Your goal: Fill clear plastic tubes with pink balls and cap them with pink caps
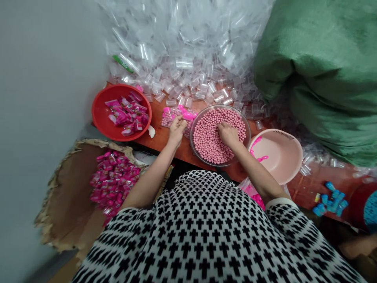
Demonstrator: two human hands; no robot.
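Observation:
A metal bowl (250, 135) full of round pink beads (206, 137) stands on the table in front of me. My right hand (229, 134) is inside it, fingers curled down into the beads and fingertips partly hidden. To the left of the bowl, my left hand (176, 130) is closed in a pinch; what lies between its fingertips is too small to make out. Just beyond those fingertips is a bright pink plastic piece (187, 114). Clear packs with pink beads (167, 117) lie on the table beside it.
A red basin (97, 120) holds pink packets; below it, a torn cardboard box (64, 200) holds more. Clear plastic cylinders (203, 88) pile up behind. At right are a pale pink basin (277, 157), a green sack (321, 78), blue pieces (331, 200) and another person's arm (357, 247).

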